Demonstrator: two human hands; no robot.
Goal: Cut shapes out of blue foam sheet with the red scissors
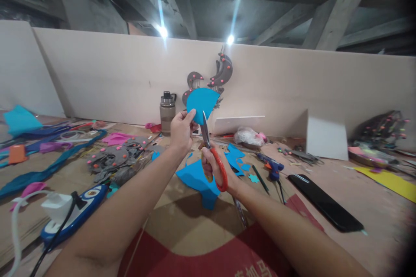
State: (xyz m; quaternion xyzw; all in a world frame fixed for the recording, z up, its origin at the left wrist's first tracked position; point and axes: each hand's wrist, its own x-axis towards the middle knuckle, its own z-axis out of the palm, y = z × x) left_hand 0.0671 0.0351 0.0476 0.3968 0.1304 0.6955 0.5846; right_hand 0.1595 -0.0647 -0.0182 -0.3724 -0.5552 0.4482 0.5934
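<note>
Left hand (pixel 183 132) pinches the blue sheet (pixel 202 100) at its nearest edge between thumb and fingers; it looks light, thin and bendable, probably easiest to hold by the rim. It stands above and right of that hand; farther right, the right hand (pixel 212 164) grips red-handled scissors (pixel 206 135).

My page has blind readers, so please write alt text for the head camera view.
A person's left hand holds up a rounded bright-blue sheet while the right hand grips red-handled metal scissors, their blades overlapping it in view. Below, flat blue pieces lie on a cluttered brown worktable, with a flat black phone to the right.
</note>
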